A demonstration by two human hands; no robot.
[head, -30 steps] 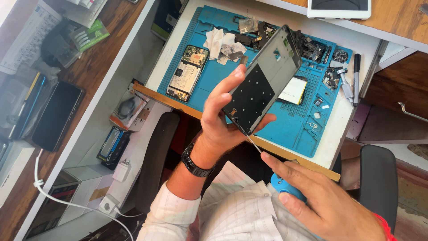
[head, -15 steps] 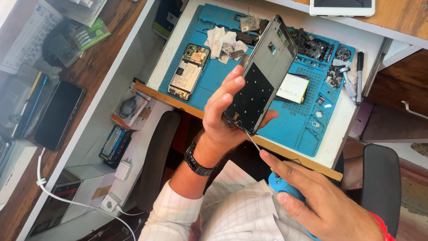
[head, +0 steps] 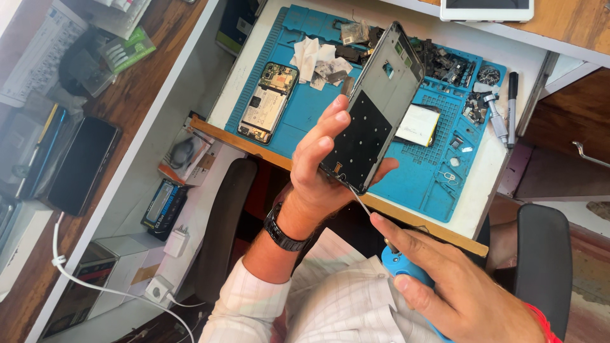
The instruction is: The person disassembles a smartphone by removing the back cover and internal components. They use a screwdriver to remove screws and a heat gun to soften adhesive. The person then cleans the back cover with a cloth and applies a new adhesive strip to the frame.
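Note:
My left hand (head: 324,168) grips a phone frame (head: 375,108), grey at the top with a black panel below, tilted upright above the blue work mat (head: 318,101). My right hand (head: 445,279) holds a blue-handled tool (head: 403,265); its thin metal tip (head: 361,202) touches the frame's lower corner. A black watch sits on my left wrist. On the mat lie an opened phone (head: 267,101) with bare circuit boards and a flat pale battery (head: 416,125) partly behind the frame.
Crumpled white wipes (head: 321,58) and small loose parts (head: 445,63) lie along the mat's far side. A black pen (head: 512,105) and a metal driver (head: 495,117) rest at its right edge. A white tablet (head: 486,7) lies beyond. Boxes, chargers and a dark chair sit left below.
The phone frame and my left hand have shifted slightly lower and to the right in view. The tool tip stays at the frame's lower corner.

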